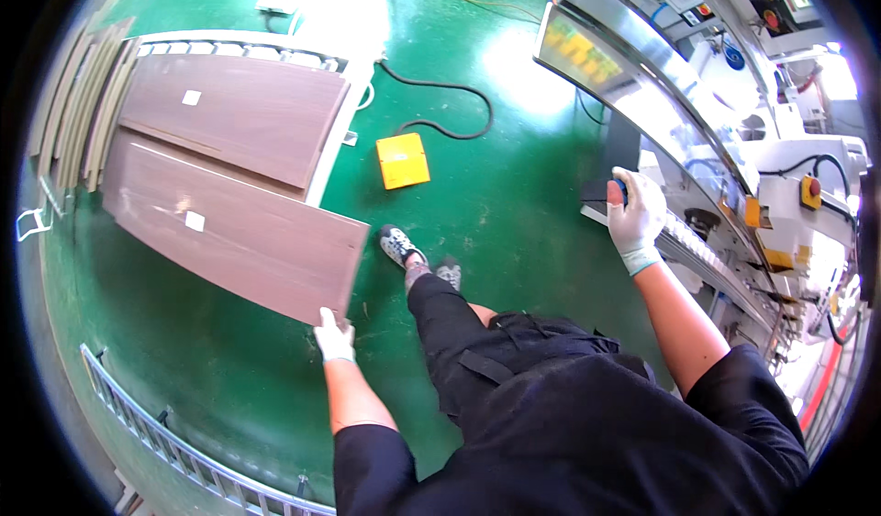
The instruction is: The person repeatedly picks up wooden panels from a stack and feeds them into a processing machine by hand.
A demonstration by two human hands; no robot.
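My left hand point(335, 335), in a white glove with bare fingertips, grips the near corner of a long brown panel point(248, 241). That panel lies slanted, with a white label on its face, and its near right end sticks out past the stand. Beside it, a second brown panel point(234, 112) with a similar label rests on a white roller stand point(332, 154). My right hand point(637, 211), gloved the same way, is raised at the edge of the machine point(674, 117). Its fingers are curled in, and a bit of blue shows by the thumb; what it holds is mostly hidden.
A yellow foot-pedal box point(403, 161) with a black cable point(477, 103) stands on the green floor ahead of my feet. Several panels point(83, 103) lean at the far left. A metal rail point(184, 452) curves along the lower left. A red button point(811, 188) sits on the machine.
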